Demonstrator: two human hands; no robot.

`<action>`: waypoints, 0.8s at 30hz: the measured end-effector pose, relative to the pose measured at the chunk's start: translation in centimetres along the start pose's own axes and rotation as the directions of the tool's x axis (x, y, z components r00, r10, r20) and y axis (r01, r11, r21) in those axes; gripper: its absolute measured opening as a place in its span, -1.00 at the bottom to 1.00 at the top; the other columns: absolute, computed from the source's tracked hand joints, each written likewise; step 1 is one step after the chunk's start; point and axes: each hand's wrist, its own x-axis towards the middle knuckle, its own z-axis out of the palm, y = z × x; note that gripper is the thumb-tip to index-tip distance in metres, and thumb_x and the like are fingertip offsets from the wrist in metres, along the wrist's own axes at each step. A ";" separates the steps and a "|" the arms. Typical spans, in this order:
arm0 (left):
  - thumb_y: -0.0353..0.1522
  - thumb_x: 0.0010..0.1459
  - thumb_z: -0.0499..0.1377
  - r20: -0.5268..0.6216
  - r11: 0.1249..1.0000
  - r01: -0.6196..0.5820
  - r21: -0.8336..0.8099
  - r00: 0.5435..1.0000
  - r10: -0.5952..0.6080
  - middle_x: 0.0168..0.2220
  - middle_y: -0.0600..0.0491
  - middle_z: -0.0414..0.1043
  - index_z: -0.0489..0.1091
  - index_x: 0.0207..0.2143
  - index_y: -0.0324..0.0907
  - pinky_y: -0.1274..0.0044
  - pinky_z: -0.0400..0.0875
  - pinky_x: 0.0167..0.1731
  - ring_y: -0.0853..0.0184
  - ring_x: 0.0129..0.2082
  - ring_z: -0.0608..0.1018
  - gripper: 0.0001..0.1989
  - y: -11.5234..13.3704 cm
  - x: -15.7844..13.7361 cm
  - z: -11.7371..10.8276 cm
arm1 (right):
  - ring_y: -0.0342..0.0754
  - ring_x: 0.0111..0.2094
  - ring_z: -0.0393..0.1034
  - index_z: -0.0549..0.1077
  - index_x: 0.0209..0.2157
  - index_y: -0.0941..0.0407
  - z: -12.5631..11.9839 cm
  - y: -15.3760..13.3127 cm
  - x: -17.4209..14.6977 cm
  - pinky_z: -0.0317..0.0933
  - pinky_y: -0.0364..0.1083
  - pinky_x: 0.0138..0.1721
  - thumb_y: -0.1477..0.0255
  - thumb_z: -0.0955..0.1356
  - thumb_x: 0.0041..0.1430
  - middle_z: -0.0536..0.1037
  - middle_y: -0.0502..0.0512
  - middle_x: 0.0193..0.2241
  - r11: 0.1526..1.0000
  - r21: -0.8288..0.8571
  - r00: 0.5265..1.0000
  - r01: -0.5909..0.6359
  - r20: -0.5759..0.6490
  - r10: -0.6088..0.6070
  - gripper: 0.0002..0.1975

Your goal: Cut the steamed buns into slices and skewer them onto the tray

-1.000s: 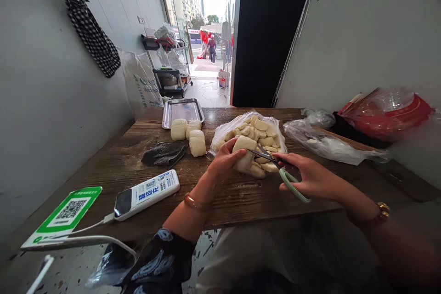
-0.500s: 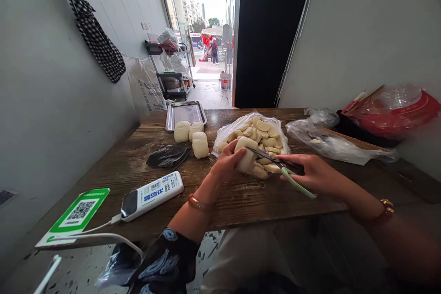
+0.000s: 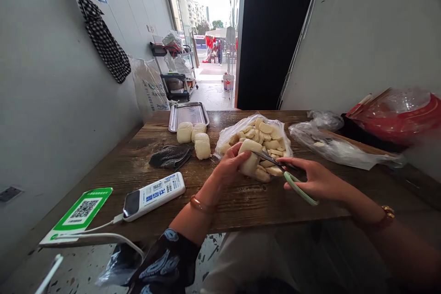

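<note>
The right hand [image 3: 315, 181] is closed round the green-handled scissors [image 3: 290, 179], their blades at the near-right edge of a pale bun [image 3: 252, 158]. The left hand [image 3: 230, 164] grips that bun, thumb across its side, at the near side of the plastic bag [image 3: 223, 138] full of cut pieces [image 3: 265, 127]. I'd judge a slice is being snipped; the next move calls for a steady left grip and fingers clear of the blades. Further out, three whole buns [image 3: 202, 146] sit left of the bag, by a dark cloth [image 3: 168, 157] and a metal tray [image 3: 188, 112]. Compared with a second ago, the blades look closer together, while the three buns and tray lie as they did
</note>
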 end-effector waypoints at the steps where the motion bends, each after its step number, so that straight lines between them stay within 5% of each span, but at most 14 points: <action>1: -0.18 -0.08 0.48 -0.003 1.000 -0.002 0.006 1.000 0.002 -0.28 0.01 0.55 0.55 -0.16 -0.23 0.57 0.38 -0.30 0.35 -0.32 0.51 -0.53 0.0 0.0 0.0 | 0.21 -0.04 0.52 0.46 0.19 0.13 0.1 0.0 0.2 0.41 0.08 -0.06 0.18 0.49 0.01 0.63 0.19 -0.02 1.000 -0.001 1.000 0.013 0.011 -0.013 -0.30; 12: -0.15 -0.12 0.49 0.002 0.994 0.010 0.111 1.000 -0.010 -0.32 0.04 0.49 0.54 -0.20 -0.25 0.58 0.36 -0.33 0.39 -0.36 0.46 -0.51 0.2 -0.1 0.7 | 0.19 -0.11 0.54 0.43 0.24 0.14 0.1 0.5 1.6 0.43 0.09 -0.08 0.20 0.53 -0.04 0.64 0.22 -0.05 0.993 -0.085 0.997 0.081 0.017 -0.080 -0.21; 15: -0.14 -0.12 0.49 0.013 0.994 0.012 0.112 1.000 -0.013 -0.34 0.05 0.48 0.53 -0.21 -0.25 0.59 0.34 -0.35 0.41 -0.38 0.44 -0.51 0.0 -0.1 0.6 | 0.18 -0.18 0.57 0.47 0.20 0.15 0.2 0.8 1.4 0.44 0.08 -0.13 0.20 0.49 0.05 0.68 0.19 -0.15 0.992 -0.091 0.997 0.083 0.013 -0.082 -0.31; 24: -0.16 -0.06 0.47 -0.014 0.996 0.045 0.073 0.999 -0.044 -0.32 0.03 0.51 0.53 -0.17 -0.24 0.55 0.38 -0.31 0.38 -0.37 0.49 -0.53 -0.5 0.1 0.2 | 0.24 0.01 0.56 0.56 0.11 0.14 1.6 1.9 1.0 0.41 0.08 0.03 0.26 0.42 0.16 0.64 0.22 0.02 0.989 -0.051 0.988 0.136 -0.063 -0.140 -0.51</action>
